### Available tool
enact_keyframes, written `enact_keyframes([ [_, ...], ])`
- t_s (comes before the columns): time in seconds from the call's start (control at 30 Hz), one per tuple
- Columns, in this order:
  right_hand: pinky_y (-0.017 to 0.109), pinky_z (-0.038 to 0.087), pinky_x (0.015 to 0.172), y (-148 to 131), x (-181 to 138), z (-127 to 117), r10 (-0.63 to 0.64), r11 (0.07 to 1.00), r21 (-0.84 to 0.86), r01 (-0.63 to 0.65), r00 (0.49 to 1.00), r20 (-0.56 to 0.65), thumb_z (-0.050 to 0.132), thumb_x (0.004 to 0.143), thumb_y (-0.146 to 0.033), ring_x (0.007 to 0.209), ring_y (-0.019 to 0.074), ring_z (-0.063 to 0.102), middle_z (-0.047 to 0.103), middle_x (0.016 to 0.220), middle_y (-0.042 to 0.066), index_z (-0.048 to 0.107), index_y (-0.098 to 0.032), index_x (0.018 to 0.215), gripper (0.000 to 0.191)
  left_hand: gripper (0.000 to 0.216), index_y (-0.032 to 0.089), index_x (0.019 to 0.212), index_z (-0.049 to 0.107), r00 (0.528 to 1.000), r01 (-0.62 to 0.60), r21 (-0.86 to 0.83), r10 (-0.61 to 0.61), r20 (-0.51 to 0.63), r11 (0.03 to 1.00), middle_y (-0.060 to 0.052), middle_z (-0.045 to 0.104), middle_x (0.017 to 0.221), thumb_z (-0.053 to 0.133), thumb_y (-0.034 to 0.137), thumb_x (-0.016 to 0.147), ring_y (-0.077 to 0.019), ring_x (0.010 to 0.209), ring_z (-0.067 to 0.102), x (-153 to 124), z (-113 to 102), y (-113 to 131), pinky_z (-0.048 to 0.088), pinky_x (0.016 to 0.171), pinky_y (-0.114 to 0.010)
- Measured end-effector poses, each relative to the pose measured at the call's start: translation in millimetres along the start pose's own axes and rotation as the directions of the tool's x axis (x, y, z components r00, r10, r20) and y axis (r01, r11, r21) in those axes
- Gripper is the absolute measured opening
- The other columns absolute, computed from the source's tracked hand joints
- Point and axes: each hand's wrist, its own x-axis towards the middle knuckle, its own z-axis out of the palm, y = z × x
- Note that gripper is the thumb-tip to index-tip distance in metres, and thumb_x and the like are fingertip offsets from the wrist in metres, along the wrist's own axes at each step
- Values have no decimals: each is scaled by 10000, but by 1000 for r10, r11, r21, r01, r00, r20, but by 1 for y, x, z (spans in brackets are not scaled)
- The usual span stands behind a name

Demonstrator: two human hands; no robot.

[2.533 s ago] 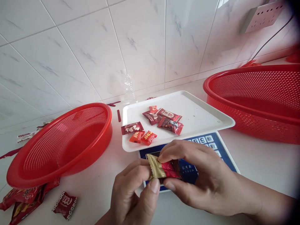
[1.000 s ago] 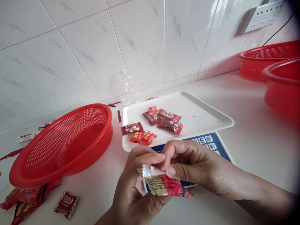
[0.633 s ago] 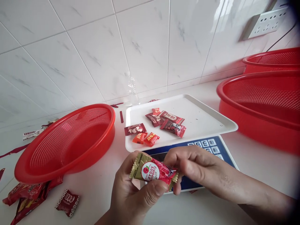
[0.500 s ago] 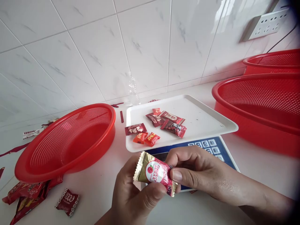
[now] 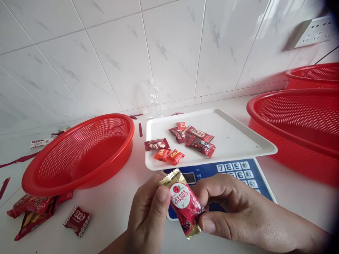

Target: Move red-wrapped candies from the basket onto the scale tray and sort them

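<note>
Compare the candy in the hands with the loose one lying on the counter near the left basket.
The held candy has gold ends and a round white label; the counter candy is dark red with dotted edges. The held candy is tilted, pinched between the left hand and right hand; the counter candy lies flat, untouched. Both are red and wrapped.

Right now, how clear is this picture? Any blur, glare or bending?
Head view: soft, even light with faint shadows; the candy between the left hand and right hand is sharp, its label readable. The wall socket top right is smeared, pale glare lies on the tiles near it, tile lines bow from the wide lens, and the right-hand corners darken.
</note>
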Motion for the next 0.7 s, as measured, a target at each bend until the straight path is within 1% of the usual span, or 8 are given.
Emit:
enact_keyframes([
  [0.13, 322, 471, 713, -1, -1, 2, 8, 998, -63, -8, 1000, -2, 705, 764, -477, 732, 149, 555, 570, 712, 17, 543, -179, 736, 340, 402, 196, 648, 555, 1000, -5, -16, 4, -14, 1000, -12, 518, 571, 514, 488, 921, -140, 529, 483, -1, 1, -2, 402, 491, -264],
  [0.23, 342, 486, 730, -1, -1, 3, 17, 996, -86, -17, 1000, -7, 699, 762, -490, 740, 158, 571, 583, 721, 26, 536, -182, 726, 350, 395, 205, 641, 558, 999, 1, -36, -2, -40, 999, -5, 531, 557, 534, 497, 907, -148, 522, 500, -1, 1, -4, 410, 475, -269],
  [0.33, 356, 494, 743, 0, -1, 2, 26, 994, -110, -28, 1000, -16, 698, 757, -498, 749, 167, 586, 599, 734, 35, 540, -183, 725, 353, 391, 199, 626, 554, 1000, 8, -62, -10, -26, 998, -9, 525, 549, 529, 461, 916, -149, 521, 501, 0, 2, -3, 410, 475, -271],
  [0.53, 371, 489, 751, -1, -2, 2, 24, 989, -144, -25, 1000, -9, 685, 767, -497, 749, 178, 592, 607, 731, 49, 557, -176, 723, 348, 395, 184, 614, 520, 1000, 21, -111, -19, 14, 994, -1, 451, 551, 503, 415, 935, -126, 512, 433, 0, 3, 1, 376, 492, -264],
  [0.63, 338, 477, 717, -3, -2, 1, 4, 989, -147, -9, 999, -32, 693, 765, -491, 734, 167, 575, 603, 713, 40, 550, -180, 720, 346, 363, 175, 644, 538, 998, 49, -113, -45, 42, 992, -7, 464, 581, 510, 402, 927, -128, 532, 438, 1, 0, 2, 394, 525, -268],
  [0.7, 294, 457, 665, -3, -2, 0, -43, 992, -121, 36, 998, -53, 688, 784, -476, 699, 144, 556, 613, 709, 36, 549, -180, 722, 333, 323, 168, 688, 577, 997, 56, -99, -50, 62, 994, -22, 510, 616, 526, 394, 913, -140, 570, 474, 2, -4, 2, 433, 576, -282],
])
